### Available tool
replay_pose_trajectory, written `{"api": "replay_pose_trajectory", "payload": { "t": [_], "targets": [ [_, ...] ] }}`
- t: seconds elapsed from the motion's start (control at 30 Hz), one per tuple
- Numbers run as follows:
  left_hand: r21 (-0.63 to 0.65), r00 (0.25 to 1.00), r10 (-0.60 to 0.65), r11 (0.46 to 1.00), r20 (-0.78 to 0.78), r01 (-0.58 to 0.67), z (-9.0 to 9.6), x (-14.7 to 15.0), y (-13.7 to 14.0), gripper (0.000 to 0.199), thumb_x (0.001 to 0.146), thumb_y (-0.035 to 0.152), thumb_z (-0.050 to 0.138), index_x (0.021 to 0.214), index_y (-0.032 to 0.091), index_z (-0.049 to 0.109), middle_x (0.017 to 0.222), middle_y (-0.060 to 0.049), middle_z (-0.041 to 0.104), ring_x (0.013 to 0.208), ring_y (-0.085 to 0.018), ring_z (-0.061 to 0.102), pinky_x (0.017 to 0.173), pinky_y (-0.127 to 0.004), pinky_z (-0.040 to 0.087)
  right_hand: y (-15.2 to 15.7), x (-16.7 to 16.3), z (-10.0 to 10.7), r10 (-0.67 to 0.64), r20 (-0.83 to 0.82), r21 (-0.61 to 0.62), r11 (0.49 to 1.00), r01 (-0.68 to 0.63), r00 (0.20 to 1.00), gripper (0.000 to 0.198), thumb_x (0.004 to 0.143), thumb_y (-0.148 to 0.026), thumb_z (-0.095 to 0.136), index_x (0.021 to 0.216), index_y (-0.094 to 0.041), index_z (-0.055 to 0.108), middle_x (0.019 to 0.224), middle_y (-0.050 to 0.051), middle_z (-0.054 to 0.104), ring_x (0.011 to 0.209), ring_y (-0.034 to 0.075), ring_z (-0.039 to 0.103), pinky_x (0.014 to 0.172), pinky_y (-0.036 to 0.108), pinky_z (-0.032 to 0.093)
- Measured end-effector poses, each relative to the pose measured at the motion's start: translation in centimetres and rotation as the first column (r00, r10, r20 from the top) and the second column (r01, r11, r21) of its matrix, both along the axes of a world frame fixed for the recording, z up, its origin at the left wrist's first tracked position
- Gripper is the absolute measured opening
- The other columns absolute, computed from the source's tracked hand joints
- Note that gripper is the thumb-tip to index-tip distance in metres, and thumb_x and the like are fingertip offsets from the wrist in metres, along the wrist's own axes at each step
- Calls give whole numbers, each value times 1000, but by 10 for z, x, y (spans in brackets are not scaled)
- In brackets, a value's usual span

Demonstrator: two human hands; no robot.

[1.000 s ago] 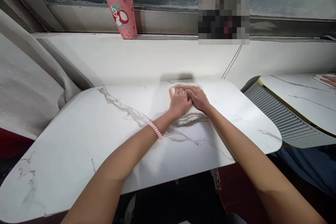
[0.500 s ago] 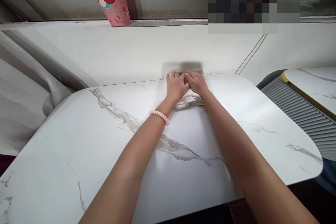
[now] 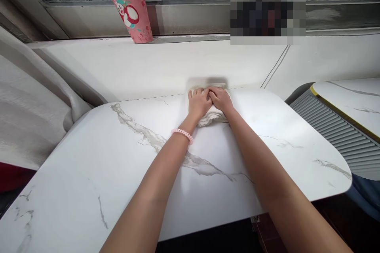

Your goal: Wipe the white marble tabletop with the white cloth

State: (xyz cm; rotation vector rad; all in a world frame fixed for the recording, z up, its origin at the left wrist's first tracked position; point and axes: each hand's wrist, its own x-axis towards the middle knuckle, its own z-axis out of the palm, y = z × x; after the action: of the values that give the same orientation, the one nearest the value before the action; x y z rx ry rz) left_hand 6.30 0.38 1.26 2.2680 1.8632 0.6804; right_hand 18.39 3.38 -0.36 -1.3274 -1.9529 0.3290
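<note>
A folded white towel [image 3: 214, 116] lies at the far edge of the white marbled table [image 3: 133, 174], touching the low wall behind it. My left hand [image 3: 199, 101] presses on the towel's left part, its fingers bent over the cloth. On that wrist sits a pink coiled hair tie [image 3: 182, 134]. My right hand [image 3: 220, 99] grips the right part of the same towel, its fingertips meeting the left hand. Both palms and the cloth under them are hidden.
A pink paper cup [image 3: 132, 12] with a cartoon figure stands on the window ledge. A grey-white curtain [image 3: 26, 102] hangs at left. Another marbled table [image 3: 353, 95] with a ribbed grey side is at right. Part of the window is blurred out.
The camera view has tipped upward slightly, so more of the cup and window shows. Both hands stay on the towel by the wall, with little visible shift.
</note>
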Motion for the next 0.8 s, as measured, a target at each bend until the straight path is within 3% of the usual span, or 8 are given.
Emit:
{"api": "replay_pose_trajectory", "payload": {
  "t": [0.37,0.6,0.8],
  "targets": [
    [7,999,-34,999,-24,34,1,-1,-66,40,100,29,35,132,24,59,139,-9,60,133,-23,49,123,-49,21,-69,2,1,13,8,9,1000,-14,1000,39,88,-22,37,109,-19,70,116,10,73,113,27,60,103,44,43],
    [22,993,-57,998,-103,60,2,-7,-136,40,100,29,36,133,19,56,135,-13,60,131,-26,51,121,-52,24,-140,1,5,43,90,8,999,-44,995,37,90,-22,36,109,-18,68,114,13,72,107,29,61,99,46,44],
    [17,978,-87,996,-192,92,-1,-23,-201,45,100,29,32,138,15,52,144,-15,55,140,-29,43,122,-57,24,-206,-7,7,143,76,9,989,-144,987,34,92,-24,40,113,-19,66,119,11,70,114,29,59,103,47,41]
  ]
}}
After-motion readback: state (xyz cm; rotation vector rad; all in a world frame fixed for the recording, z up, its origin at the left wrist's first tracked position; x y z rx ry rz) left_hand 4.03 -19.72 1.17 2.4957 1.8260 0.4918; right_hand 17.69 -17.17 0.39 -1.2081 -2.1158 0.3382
